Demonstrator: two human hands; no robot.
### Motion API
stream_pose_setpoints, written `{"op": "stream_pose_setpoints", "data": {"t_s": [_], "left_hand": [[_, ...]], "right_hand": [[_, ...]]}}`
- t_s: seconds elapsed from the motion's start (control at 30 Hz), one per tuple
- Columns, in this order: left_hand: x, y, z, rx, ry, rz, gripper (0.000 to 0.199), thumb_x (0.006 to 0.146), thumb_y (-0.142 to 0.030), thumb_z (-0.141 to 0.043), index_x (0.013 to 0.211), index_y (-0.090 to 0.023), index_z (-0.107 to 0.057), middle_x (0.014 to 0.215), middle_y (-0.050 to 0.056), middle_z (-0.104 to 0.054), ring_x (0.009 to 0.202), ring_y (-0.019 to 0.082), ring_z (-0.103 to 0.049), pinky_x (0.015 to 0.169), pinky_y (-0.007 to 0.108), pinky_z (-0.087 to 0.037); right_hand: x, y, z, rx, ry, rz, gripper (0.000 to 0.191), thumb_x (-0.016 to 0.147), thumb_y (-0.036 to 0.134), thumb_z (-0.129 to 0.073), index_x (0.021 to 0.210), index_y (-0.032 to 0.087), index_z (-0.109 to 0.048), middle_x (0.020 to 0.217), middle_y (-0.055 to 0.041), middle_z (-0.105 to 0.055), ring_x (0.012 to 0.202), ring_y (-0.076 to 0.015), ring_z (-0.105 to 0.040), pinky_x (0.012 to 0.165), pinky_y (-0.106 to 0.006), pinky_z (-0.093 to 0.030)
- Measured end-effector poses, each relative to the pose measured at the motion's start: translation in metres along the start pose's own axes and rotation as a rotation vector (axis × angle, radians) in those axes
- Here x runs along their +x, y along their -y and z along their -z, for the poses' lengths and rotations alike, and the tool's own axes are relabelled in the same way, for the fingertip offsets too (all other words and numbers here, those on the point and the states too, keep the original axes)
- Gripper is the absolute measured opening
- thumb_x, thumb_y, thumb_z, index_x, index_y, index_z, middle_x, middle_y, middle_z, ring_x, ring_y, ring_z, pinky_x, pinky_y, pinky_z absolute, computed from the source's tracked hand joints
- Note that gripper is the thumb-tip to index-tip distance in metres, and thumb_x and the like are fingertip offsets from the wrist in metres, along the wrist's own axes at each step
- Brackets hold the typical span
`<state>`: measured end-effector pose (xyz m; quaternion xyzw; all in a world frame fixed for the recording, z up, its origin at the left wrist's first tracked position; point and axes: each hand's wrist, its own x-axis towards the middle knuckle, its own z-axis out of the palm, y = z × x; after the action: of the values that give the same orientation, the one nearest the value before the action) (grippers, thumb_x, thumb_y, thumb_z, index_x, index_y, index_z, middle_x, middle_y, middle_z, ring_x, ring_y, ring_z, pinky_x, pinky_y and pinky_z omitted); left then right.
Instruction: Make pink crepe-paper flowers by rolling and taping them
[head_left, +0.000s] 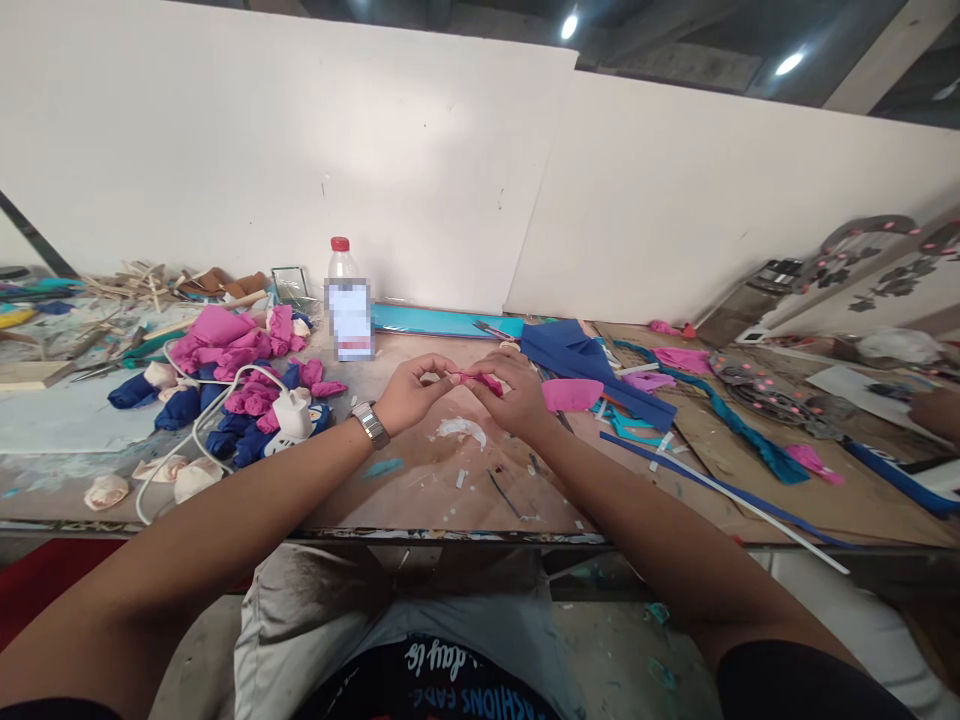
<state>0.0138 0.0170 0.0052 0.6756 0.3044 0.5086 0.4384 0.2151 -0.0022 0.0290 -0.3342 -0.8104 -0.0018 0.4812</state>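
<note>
In the head view, my left hand (414, 393) and my right hand (519, 398) meet over the middle of the table. Their thumbs and fingertips pinch a small piece of pink crepe paper (491, 384) between them, mostly hidden by the fingers. A flat pink petal-shaped piece (573, 394) lies just right of my right hand, beside folded dark blue strips (574, 350). To the left of my left hand is a heap of crumpled pink pieces (217, 340) and dark blue bundles (178, 408).
A white charger (291, 414) with its cable (196, 440) lies on the left heap. Behind stand a phone (351, 320) and a red-capped bottle (341, 258). Wood sticks (142, 285) lie far left. A white stick (757, 510) overhangs the front edge. A person's hand (934, 412) shows at far right.
</note>
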Motion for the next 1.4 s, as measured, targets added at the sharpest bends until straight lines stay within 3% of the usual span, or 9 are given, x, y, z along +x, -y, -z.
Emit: {"op": "stream_pose_setpoints", "data": {"t_s": [0.57,1.07,1.4], "left_hand": [[0.0019,0.0025,-0.0019,-0.132,-0.023,0.023,0.039,0.071,-0.049,-0.086,0.087,-0.016,-0.07,0.094,0.006,-0.073,0.089,0.017,-0.066,0.082,0.03,-0.05],[-0.0006,-0.0009,-0.0014,-0.125,-0.008,0.031,0.037,0.067,-0.044,-0.091,0.088,-0.016,-0.079,0.092,0.008,-0.079,0.083,0.019,-0.07,0.08,0.033,-0.054],[0.001,-0.0001,-0.0003,-0.071,0.019,-0.025,0.034,0.078,-0.048,-0.082,0.092,-0.017,-0.081,0.097,0.009,-0.08,0.086,0.02,-0.071,0.079,0.033,-0.054]], "right_hand": [[-0.0027,-0.0004,-0.0011,-0.019,-0.038,0.049,0.011,0.092,0.033,-0.072,0.085,0.025,-0.071,0.076,-0.0018,-0.071,0.08,-0.022,-0.063,0.08,-0.04,-0.047],[-0.0045,-0.0049,-0.0025,-0.058,-0.068,0.08,0.01,0.09,0.029,-0.074,0.081,0.025,-0.07,0.081,-0.0012,-0.075,0.085,-0.0227,-0.066,0.086,-0.042,-0.047],[-0.0029,-0.0038,-0.0017,-0.032,-0.037,0.032,0.014,0.091,0.038,-0.075,0.089,0.025,-0.071,0.087,-0.0021,-0.076,0.087,-0.0235,-0.063,0.086,-0.042,-0.046]]}}
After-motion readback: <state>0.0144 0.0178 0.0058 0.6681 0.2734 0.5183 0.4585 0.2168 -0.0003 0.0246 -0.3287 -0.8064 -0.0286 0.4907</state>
